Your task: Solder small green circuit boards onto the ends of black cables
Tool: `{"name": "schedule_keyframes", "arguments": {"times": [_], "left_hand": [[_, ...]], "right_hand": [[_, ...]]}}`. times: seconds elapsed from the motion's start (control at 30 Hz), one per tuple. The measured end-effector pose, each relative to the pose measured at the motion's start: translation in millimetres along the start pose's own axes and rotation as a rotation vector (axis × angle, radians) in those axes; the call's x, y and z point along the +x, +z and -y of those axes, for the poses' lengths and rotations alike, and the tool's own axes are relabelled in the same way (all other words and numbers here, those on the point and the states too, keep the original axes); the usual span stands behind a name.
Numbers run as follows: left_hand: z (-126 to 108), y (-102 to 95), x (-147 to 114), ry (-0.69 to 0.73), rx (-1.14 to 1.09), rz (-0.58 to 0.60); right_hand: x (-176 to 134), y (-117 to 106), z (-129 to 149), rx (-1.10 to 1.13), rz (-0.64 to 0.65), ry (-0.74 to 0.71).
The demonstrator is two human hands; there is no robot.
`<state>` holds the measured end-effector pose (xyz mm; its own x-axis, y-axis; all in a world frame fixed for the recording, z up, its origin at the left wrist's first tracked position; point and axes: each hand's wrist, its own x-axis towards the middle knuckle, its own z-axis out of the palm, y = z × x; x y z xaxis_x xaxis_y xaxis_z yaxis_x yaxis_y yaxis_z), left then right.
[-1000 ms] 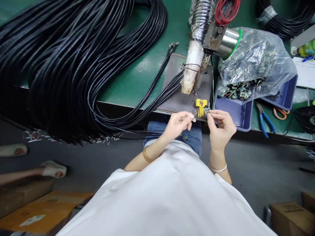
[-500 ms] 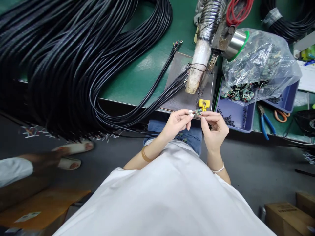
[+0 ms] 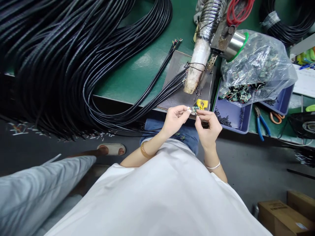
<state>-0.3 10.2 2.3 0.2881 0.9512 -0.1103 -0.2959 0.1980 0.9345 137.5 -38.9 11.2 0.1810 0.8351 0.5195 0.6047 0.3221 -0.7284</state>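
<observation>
Left grip (image 3: 176, 120) pinched closed on seemingly thin coloured wire ends (image 3: 190, 109); right grip (image 3: 208, 127) likewise on a small green circuit board (image 3: 195, 108), tip-held for fine control, I judged.

Most of the small circuit board (image 3: 194, 108) at the centre of the frame was covered by the left grip (image 3: 174, 120) and the right grip (image 3: 208, 127), and its finer details were too small to be made out. The black cables (image 3: 61, 49) were cut off by the top and left edges, a dark coil (image 3: 283, 29) by the top edge. Parts of the purple tray (image 3: 233, 113) were hidden by a plastic bag (image 3: 261, 59). Another person's trousers (image 3: 36, 186) were cut off at lower left. The print on a cardboard box (image 3: 275, 219) at lower right was blurred.
</observation>
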Motion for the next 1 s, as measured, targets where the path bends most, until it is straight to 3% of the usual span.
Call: {"name": "schedule_keyframes", "arguments": {"times": [0.23, 1.0], "left_hand": [[-2.3, 0.0, 8.3, 0.095, 0.099, -0.028], [-12.4, 0.5, 12.7, 0.167, 0.213, -0.045]], "right_hand": [[5.3, 4.8, -7.1, -0.095, -0.002, -0.161], [20.8, 4.7, -1.1, -0.161, 0.007, -0.218]]}}
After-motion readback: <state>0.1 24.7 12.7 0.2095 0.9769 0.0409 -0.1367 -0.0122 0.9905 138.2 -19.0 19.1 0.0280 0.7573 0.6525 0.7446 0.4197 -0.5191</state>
